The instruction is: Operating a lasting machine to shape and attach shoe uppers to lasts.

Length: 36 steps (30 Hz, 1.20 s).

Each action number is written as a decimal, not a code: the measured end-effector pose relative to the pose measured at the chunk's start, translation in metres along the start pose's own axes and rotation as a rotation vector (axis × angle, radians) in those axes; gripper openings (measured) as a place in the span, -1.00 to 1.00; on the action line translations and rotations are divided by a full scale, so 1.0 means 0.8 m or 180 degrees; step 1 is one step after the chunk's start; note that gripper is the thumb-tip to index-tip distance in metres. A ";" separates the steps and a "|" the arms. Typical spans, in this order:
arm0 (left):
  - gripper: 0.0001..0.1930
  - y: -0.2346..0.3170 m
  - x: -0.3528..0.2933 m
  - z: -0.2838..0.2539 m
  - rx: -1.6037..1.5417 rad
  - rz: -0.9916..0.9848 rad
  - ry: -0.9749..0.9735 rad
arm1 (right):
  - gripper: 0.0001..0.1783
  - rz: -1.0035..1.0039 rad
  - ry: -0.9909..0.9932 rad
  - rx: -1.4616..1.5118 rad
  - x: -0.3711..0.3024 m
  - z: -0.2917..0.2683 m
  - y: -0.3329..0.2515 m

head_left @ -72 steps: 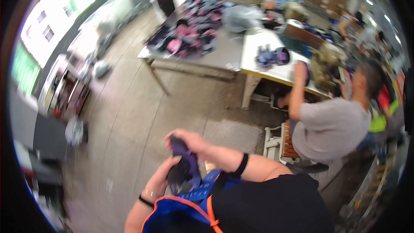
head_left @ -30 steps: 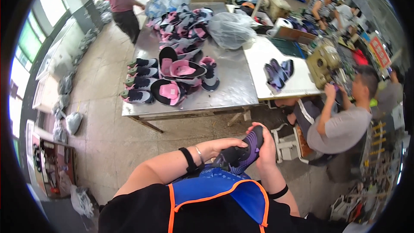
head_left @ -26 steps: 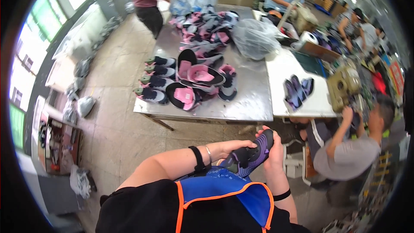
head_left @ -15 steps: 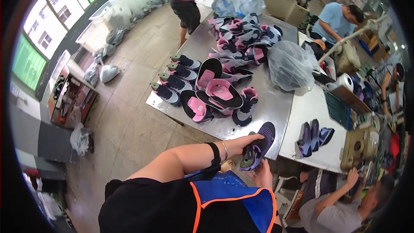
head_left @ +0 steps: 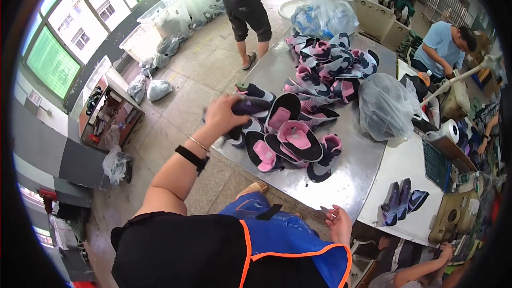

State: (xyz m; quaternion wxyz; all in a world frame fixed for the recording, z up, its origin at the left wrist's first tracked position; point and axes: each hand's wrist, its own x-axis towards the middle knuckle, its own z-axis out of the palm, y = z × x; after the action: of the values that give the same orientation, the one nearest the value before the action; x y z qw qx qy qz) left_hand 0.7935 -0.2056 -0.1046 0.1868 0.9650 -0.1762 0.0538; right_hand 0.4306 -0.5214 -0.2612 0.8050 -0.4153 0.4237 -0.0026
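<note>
One left hand [head_left: 223, 114], arm [head_left: 173, 173] outstretched, grips a dark shoe [head_left: 252, 106]; the right hand [head_left: 339, 224] is loosely unclenched.

Head-worn fisheye view, facing down and forward, hands [head_left: 225, 113] near

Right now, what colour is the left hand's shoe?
The shoe looks dark purple, slightly blurred; best in head view.

The shoe [head_left: 252, 106] in your left hand [head_left: 226, 114] shows dark purple. Your shirt [head_left: 176, 245] is plain black, your wristband [head_left: 191, 158] black, your apron [head_left: 269, 240] bright blue edged in orange. The piled shoes [head_left: 336, 65] on the silver-grey tabletop [head_left: 344, 186] mix navy, pale grey and pink, some striped, with pink insoles [head_left: 295, 134]. On the white tabletop [head_left: 409, 166], the smaller group of shoes [head_left: 404, 200] pairs purple with black.
</note>
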 end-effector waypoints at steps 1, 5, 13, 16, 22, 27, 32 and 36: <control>-0.48 -0.004 0.018 -0.021 0.0399 0.0173 0.0088 | -0.61 -0.0001 0.0072 -0.0114 0.004 0.010 0.002; -0.48 -0.049 0.076 -0.010 0.1022 0.0625 -0.0202 | -0.66 -0.0089 0.0283 -0.0052 0.020 0.064 0.016; -0.40 -0.129 0.068 0.146 0.0972 0.1474 -0.0369 | -0.64 0.0056 0.0792 0.0370 0.016 0.215 0.073; -0.45 -0.138 0.077 0.151 0.0876 0.1611 -0.0501 | -0.65 0.0208 0.0620 0.0147 0.010 0.260 0.080; -0.51 -0.142 0.081 0.154 0.0951 0.1654 -0.0404 | -0.66 0.0160 0.0707 0.0055 -0.006 0.303 0.090; -0.45 -0.149 0.103 0.137 0.0587 0.1391 -0.0731 | -0.66 0.0133 0.0589 0.0029 -0.013 0.316 0.103; -0.43 -0.202 0.143 0.079 -0.1925 0.0015 0.0026 | -0.67 0.0147 0.0528 -0.0145 -0.025 0.320 0.100; -0.57 -0.254 0.169 0.050 -0.5499 -0.1234 -0.0402 | -0.69 0.0013 0.0754 -0.0123 -0.037 0.313 0.097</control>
State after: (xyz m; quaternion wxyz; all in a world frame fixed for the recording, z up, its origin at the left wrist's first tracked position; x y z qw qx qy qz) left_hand 0.9943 -0.0880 -0.1883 0.8456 0.5011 0.0013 -0.1839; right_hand 0.5561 -0.2936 -0.2191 0.7411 -0.4267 0.5166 -0.0419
